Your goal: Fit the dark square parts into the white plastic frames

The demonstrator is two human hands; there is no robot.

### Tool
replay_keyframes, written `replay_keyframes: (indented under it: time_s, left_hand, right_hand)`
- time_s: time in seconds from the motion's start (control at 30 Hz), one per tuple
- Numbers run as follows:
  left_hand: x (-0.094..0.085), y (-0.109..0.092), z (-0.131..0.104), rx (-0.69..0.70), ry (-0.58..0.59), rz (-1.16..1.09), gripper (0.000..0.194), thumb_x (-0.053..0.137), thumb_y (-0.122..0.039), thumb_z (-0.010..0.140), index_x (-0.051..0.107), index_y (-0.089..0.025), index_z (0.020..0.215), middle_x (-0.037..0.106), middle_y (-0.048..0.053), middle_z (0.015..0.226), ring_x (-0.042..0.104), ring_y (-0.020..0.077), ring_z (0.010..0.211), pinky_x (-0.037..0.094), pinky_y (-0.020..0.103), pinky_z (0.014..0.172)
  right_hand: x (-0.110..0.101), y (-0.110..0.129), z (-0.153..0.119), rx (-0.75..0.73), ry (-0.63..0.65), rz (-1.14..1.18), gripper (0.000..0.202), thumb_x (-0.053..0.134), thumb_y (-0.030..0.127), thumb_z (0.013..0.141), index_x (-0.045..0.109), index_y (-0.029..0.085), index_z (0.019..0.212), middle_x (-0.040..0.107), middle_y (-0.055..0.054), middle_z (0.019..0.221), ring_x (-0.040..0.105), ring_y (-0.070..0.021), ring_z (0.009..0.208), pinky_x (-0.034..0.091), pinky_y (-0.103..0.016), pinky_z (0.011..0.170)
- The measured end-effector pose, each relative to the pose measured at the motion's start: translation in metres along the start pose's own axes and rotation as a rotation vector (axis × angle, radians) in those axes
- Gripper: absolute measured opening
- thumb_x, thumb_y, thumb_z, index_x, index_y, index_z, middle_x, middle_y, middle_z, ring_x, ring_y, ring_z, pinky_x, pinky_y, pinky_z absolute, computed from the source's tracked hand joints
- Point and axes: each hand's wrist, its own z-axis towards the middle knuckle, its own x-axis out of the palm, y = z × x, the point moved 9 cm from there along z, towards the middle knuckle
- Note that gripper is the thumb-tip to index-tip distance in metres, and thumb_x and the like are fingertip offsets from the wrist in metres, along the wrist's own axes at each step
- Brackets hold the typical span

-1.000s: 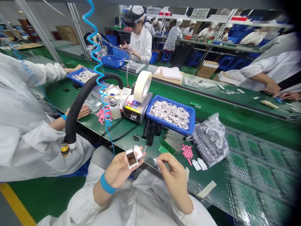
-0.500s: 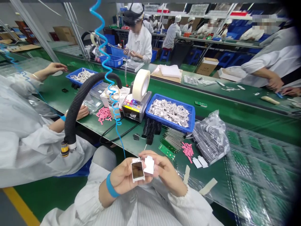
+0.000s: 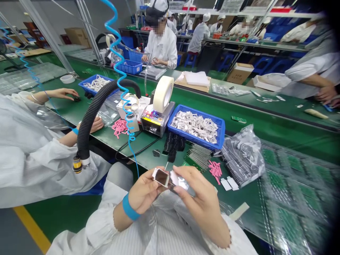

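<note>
My left hand, with a blue band at the wrist, grips a small white frame with a dark screen, tilted over my lap. Close beside it, my right hand pinches a white piece with a glossy, clear part between thumb and fingers. Whether the two pieces touch is hard to tell. Just beyond my hands lie black parts, a stack of thin metal-like strips and pink strips. Two white cards rest to the right of them.
A blue tray of white frames stands beyond, beside a tape dispenser. Bagged parts and green boards under plastic lie right. A black hose and blue coiled cord hang left, near a co-worker's hand.
My right hand has spread its grip and turned its white piece, showing a glossy part. The screen frame is tilted and raised a little. The co-worker's far hand has come down onto a small dark part.
</note>
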Motion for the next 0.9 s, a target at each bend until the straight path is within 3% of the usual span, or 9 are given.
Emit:
replay_keyframes:
  time_s: [0.13,0.43,0.53,0.67,0.73,0.9]
  left_hand:
    - [-0.004,0.0,0.0,0.006,-0.087,0.025,0.04,0.082,-0.027,0.056,0.071,-0.022,0.094,0.07,0.001,0.083,0.062,0.0136,0.077,0.043,0.027,0.075]
    - [-0.012,0.008,0.001,0.023,-0.179,0.01,0.035,0.08,-0.026,0.059,0.071,-0.021,0.092,0.07,0.002,0.086,0.06,0.013,0.079,0.045,0.026,0.076]
    - [-0.021,0.021,0.002,-0.03,-0.213,-0.026,0.03,0.075,-0.026,0.067,0.068,-0.022,0.096,0.07,0.001,0.091,0.06,0.0124,0.08,0.047,0.027,0.077]
    - [-0.033,0.042,0.003,-0.154,-0.225,-0.089,0.024,0.069,-0.031,0.073,0.067,-0.02,0.094,0.068,0.002,0.093,0.06,0.0121,0.08,0.048,0.024,0.069]
    - [-0.035,0.051,0.002,-0.224,-0.223,-0.148,0.025,0.07,-0.032,0.072,0.066,-0.022,0.095,0.069,0.001,0.093,0.06,0.0117,0.076,0.048,0.026,0.069]
    - [-0.031,0.056,0.002,-0.287,-0.219,-0.198,0.036,0.074,-0.035,0.067,0.066,-0.018,0.099,0.07,0.003,0.084,0.057,0.0102,0.064,0.048,0.029,0.068]
  right_hand:
    - [0.007,0.027,-0.003,-0.219,-0.052,-0.314,0.016,0.059,0.02,0.083,0.063,0.024,0.098,0.067,-0.004,0.089,0.055,-0.0186,0.079,0.04,-0.04,0.079]
    - [0.021,0.01,0.001,-0.147,-0.042,-0.352,0.014,0.055,0.024,0.086,0.068,0.028,0.09,0.067,-0.003,0.089,0.05,-0.0196,0.08,0.033,-0.045,0.083]
    - [0.031,-0.004,0.0,-0.07,0.052,-0.341,0.017,0.051,0.027,0.088,0.068,0.027,0.092,0.065,-0.004,0.093,0.05,-0.0204,0.085,0.034,-0.043,0.082]
    - [0.038,-0.024,-0.015,0.018,0.275,-0.301,0.031,0.053,0.041,0.086,0.061,0.027,0.112,0.06,-0.007,0.113,0.05,-0.0232,0.1,0.037,-0.043,0.087]
    - [0.016,-0.039,-0.023,0.054,0.233,-0.313,0.034,0.049,0.043,0.088,0.058,0.024,0.115,0.06,-0.008,0.112,0.052,-0.0227,0.102,0.039,-0.042,0.088]
    - [-0.083,-0.12,-0.049,0.379,-0.109,-0.633,0.031,0.045,0.043,0.089,0.064,0.019,0.084,0.065,-0.007,0.088,0.058,-0.0196,0.082,0.043,-0.034,0.073]
